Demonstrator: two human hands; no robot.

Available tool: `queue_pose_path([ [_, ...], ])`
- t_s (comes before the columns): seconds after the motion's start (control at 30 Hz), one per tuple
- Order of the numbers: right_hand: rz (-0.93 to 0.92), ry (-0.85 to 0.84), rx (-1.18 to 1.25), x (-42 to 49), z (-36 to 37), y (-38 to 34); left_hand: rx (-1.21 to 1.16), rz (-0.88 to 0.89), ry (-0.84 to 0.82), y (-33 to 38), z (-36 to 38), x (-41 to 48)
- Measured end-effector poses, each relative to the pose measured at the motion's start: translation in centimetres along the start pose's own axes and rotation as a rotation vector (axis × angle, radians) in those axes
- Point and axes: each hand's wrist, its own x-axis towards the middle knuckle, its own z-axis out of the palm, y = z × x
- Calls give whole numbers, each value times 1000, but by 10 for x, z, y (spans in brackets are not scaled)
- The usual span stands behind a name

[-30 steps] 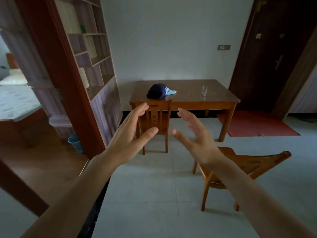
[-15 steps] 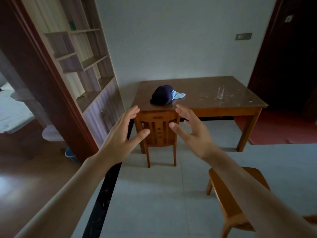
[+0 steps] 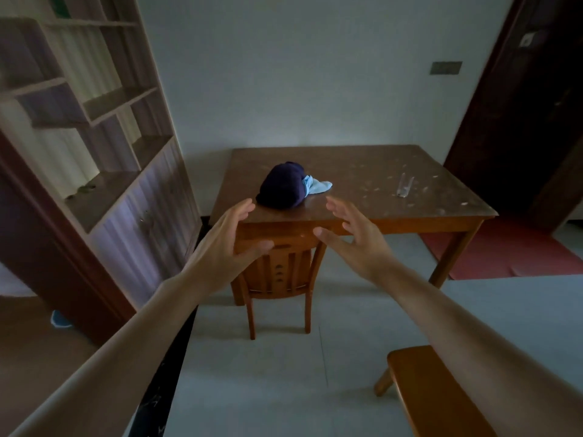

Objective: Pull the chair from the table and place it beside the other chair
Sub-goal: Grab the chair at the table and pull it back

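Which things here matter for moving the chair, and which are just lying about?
For the job:
chair at the table
other chair
table
left hand, open
right hand, open

Just lying about:
dark cap
light blue cloth
glass
red mat
shelving unit

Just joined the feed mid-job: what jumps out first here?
Both hands, left hand and right hand, reach open toward the top rail of the chair tucked under the table. A dark cap lies on the table; the other chair is bottom right.
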Motion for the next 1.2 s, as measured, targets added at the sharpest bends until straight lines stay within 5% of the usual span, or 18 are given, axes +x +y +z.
queue_pose_path([
  [0.37,185,-82,-64,145,58,104,33,-167,-213,-130,59,129],
  [0.73,344,-395,-93,277,120,269,336,-369,-492,-277,167,217],
  [1.07,246,-944,-441,332,174,378,382,-392,-891,-343,232,258],
  [1.2,102,-984,-602,336,180,381,339,-373,-914,-345,230,262],
])
